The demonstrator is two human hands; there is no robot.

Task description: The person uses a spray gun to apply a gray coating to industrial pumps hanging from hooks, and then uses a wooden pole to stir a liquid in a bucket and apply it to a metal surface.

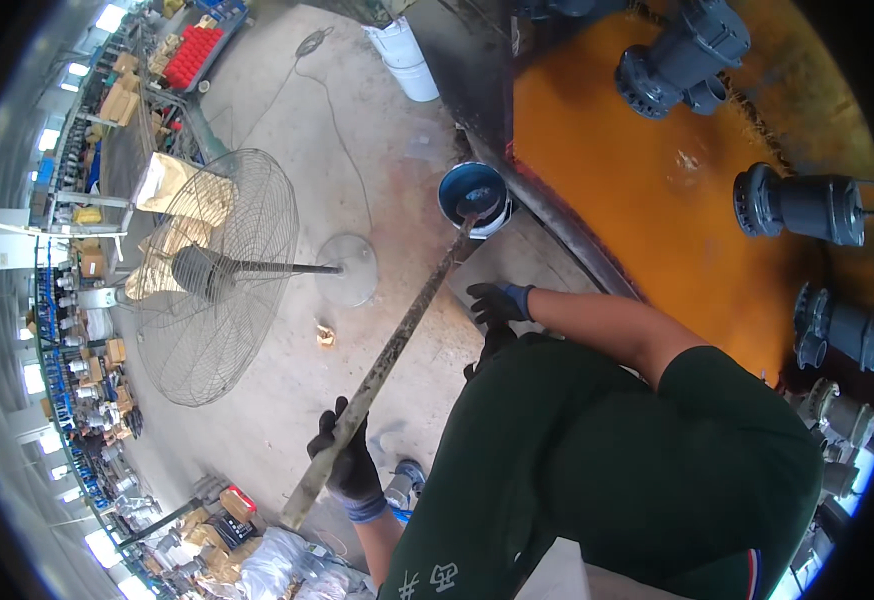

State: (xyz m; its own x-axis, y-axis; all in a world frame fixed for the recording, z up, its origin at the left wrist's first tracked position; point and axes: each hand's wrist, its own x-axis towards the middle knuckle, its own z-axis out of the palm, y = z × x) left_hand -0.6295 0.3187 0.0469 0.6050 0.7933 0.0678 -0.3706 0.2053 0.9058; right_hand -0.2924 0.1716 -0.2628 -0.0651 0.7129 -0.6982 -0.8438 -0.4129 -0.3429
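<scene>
orange platform (647, 200) carrying grey pumps (802, 205) | floor fan (219, 270) lying left | long pole (387, 360) reaching into blue bucket (472, 195) | left hand (349, 460) gripping pole's lower end | right hand (497, 302) gloved, grip unclear

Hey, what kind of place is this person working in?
Probably a factory or workshop floor. Grey pump-like castings sit on an orange platform, a big pedestal fan stands on the concrete, and shelves of boxed stock line the far side.
</scene>
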